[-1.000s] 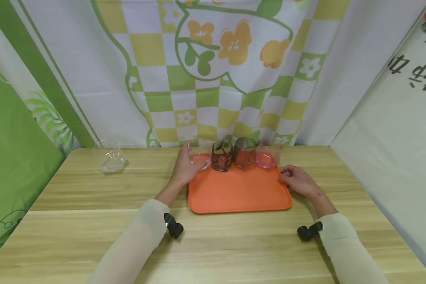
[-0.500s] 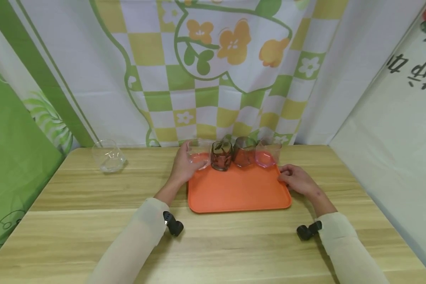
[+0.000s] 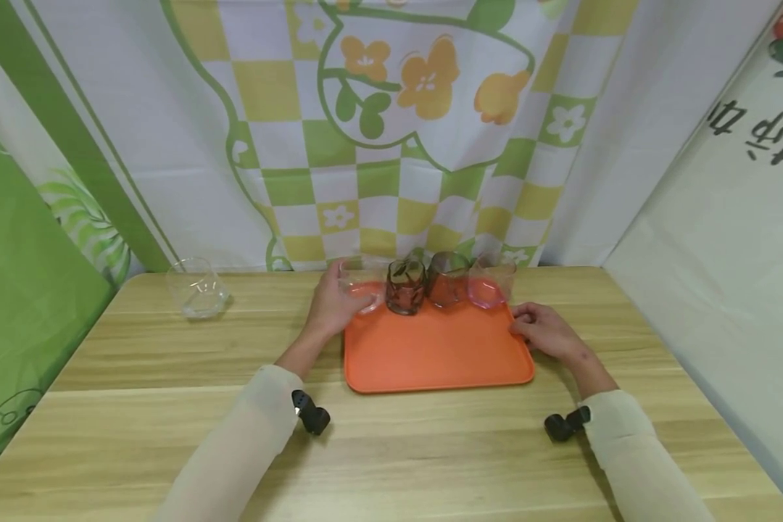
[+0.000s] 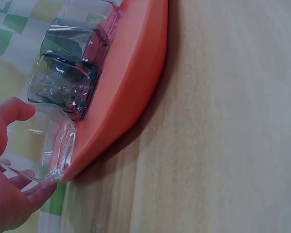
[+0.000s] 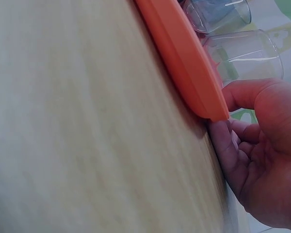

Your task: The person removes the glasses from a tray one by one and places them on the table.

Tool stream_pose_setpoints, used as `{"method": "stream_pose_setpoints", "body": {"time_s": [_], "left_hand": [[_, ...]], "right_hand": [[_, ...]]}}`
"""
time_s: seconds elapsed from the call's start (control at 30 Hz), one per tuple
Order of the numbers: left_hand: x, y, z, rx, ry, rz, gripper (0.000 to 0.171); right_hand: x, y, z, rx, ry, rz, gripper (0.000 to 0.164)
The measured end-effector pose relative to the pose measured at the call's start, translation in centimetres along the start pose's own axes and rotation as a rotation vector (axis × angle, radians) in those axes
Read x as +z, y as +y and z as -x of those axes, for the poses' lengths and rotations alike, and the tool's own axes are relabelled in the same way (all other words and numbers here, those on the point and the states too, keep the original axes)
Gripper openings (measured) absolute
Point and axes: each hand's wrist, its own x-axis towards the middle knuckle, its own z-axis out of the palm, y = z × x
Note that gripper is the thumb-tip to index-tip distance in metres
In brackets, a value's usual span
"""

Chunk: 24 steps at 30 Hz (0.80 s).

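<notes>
An orange tray (image 3: 437, 355) lies on the wooden table, with a row of glasses along its far side. At the row's left end stands a clear glass (image 4: 58, 141). My left hand (image 3: 331, 308) holds this glass, thumb on one side and fingers on the other. Beside it are a dark patterned glass (image 3: 406, 286), a plain brownish glass (image 3: 449, 279) and a pink-tinted clear glass (image 3: 491, 281). My right hand (image 3: 544, 330) pinches the tray's right rim near that last glass. In the right wrist view the thumb is over the rim and the fingers are under it.
Another clear glass (image 3: 199, 290) stands alone at the table's far left. A patterned curtain (image 3: 404, 181) hangs right behind the tray and the glasses. Wooden tabletop (image 3: 424, 457) stretches in front of the tray.
My left wrist and forearm have shifted slightly left, with the hand still around the clear glass. The right hand keeps its place on the tray's rim.
</notes>
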Motion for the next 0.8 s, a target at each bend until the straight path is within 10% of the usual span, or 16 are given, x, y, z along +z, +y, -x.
{"method": "stream_pose_setpoints", "body": {"time_s": [0.8], "left_hand": [[-5.4, -0.3, 1.8, 0.064, 0.044, -0.084, 0.085]], "right_hand": [[0.0, 0.0, -0.1, -0.007, -0.006, -0.011, 0.04]]}}
